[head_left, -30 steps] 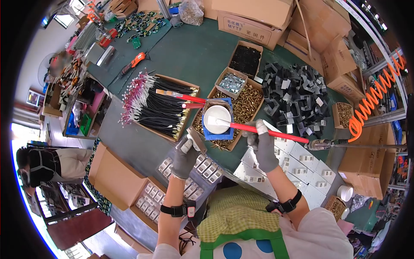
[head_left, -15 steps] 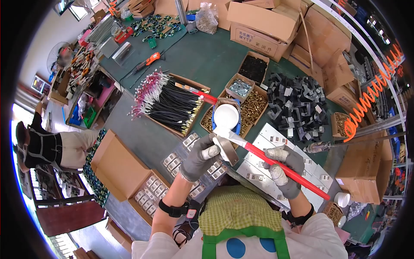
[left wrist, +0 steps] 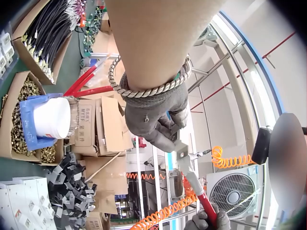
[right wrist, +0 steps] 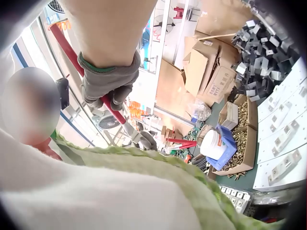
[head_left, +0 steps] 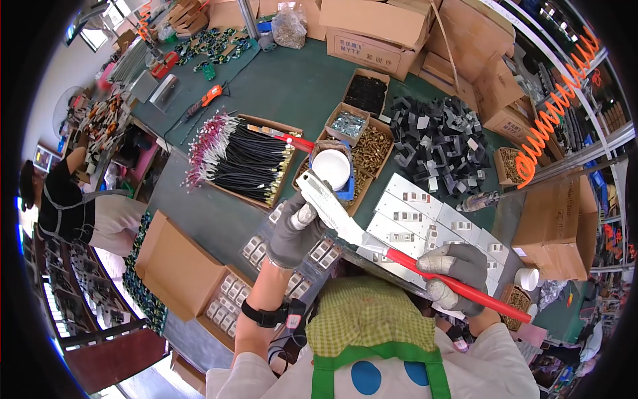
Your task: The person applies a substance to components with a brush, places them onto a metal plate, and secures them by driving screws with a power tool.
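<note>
My gloved left hand [head_left: 292,236] grips a flat metal bracket [head_left: 319,194] by its edge, held up over the bench; its broad face shows in the head view. My right hand [head_left: 455,276], gloved too, holds a brush by its long red handle [head_left: 495,302]. White-coated bristles [head_left: 349,229] lie against the near end of the bracket. Just beyond the bracket stands a white tub [head_left: 331,167] in a blue holder [left wrist: 29,124]. From the left wrist, the brush [left wrist: 205,203] is seen meeting the bracket [left wrist: 182,152] below the left fingers.
More red-handled brushes [head_left: 299,142] lie by the tub. Around it are a box of brass fittings [head_left: 372,149], a box of black cables [head_left: 256,159] and a heap of black brackets [head_left: 432,146]. White plates [head_left: 405,216] with small parts lie at right. Another person [head_left: 73,199] stands at far left.
The brush has left the tub and come toward me, its bristles now on the bracket. My left hand has raised and turned the bracket; my right hand has moved nearer my body.
</note>
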Action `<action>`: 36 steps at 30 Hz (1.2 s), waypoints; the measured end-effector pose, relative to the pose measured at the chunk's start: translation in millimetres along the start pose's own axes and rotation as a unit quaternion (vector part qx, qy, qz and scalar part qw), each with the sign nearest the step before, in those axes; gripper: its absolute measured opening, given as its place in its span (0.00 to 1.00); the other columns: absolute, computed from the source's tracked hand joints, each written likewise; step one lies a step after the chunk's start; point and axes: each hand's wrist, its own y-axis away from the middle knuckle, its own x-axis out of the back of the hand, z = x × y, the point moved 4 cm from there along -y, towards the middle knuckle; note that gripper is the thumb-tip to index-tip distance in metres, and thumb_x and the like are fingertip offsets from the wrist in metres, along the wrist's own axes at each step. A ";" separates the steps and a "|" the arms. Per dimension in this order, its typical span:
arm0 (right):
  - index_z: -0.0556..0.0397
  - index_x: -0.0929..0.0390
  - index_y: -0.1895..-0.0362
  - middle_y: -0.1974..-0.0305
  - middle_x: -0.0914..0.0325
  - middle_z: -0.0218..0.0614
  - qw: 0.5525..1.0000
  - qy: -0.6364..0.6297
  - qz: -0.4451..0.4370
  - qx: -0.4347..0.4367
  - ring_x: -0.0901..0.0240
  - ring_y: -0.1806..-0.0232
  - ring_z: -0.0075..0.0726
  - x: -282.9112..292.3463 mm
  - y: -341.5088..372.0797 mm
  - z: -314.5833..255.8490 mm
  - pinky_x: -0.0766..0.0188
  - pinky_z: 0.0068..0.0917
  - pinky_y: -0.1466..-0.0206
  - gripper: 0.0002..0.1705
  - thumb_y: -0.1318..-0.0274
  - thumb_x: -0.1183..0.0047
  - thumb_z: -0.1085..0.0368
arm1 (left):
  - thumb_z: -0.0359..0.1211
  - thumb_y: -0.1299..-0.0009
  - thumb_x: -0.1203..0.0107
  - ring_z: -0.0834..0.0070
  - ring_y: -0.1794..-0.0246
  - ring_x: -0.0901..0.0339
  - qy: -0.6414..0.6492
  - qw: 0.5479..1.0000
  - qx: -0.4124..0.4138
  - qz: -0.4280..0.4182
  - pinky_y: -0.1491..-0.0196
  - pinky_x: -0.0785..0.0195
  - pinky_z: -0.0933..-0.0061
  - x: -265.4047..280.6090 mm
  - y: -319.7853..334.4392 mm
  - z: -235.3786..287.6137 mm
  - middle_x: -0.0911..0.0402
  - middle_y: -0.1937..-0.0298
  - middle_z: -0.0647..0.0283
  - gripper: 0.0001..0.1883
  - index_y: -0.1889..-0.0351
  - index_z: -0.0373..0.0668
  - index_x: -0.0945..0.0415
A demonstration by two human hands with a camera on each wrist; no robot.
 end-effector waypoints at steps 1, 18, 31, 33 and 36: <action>0.54 0.23 0.64 0.76 0.25 0.44 1.000 -0.010 -0.003 -0.008 0.27 0.80 0.36 4.4 5.0 -0.8 0.31 0.26 0.76 0.18 0.50 0.47 0.52 | 0.35 0.43 0.38 0.72 0.55 0.25 -0.002 1.000 0.004 -0.002 0.51 0.30 0.73 -2.2 0.6 0.2 0.24 0.55 0.60 0.28 0.47 0.35 0.34; 0.54 0.21 0.65 0.76 0.23 0.37 0.993 0.115 0.037 -0.008 0.28 0.83 0.33 18.9 48.8 -46.6 0.32 0.26 0.80 0.16 0.56 0.45 0.57 | 0.36 0.43 0.38 0.69 0.53 0.25 0.007 0.997 0.045 -0.063 0.50 0.30 0.71 -23.8 -3.4 -28.1 0.24 0.54 0.59 0.25 0.49 0.37 0.32; 0.57 0.23 0.62 0.75 0.24 0.43 0.990 0.114 0.084 -0.026 0.27 0.82 0.38 43.3 74.1 -44.5 0.29 0.26 0.79 0.18 0.54 0.44 0.57 | 0.39 0.47 0.36 0.71 0.52 0.27 -0.057 0.983 0.136 -0.107 0.49 0.34 0.70 -47.6 -19.9 -73.9 0.25 0.53 0.61 0.30 0.47 0.37 0.33; 0.56 0.22 0.62 0.75 0.24 0.42 0.981 0.110 0.156 -0.026 0.27 0.82 0.38 55.7 79.0 -41.1 0.30 0.26 0.79 0.18 0.54 0.44 0.57 | 0.39 0.46 0.36 0.71 0.52 0.27 -0.078 0.976 0.156 -0.132 0.49 0.34 0.71 -63.7 -22.5 -88.3 0.25 0.53 0.61 0.31 0.47 0.36 0.34; 0.55 0.22 0.62 0.75 0.24 0.41 0.975 0.164 0.151 -0.013 0.28 0.81 0.38 68.0 74.5 -33.7 0.31 0.28 0.79 0.18 0.54 0.44 0.56 | 0.38 0.45 0.36 0.73 0.53 0.27 -0.099 0.967 0.167 -0.167 0.50 0.33 0.71 -79.3 -24.4 -116.4 0.26 0.52 0.61 0.32 0.45 0.35 0.35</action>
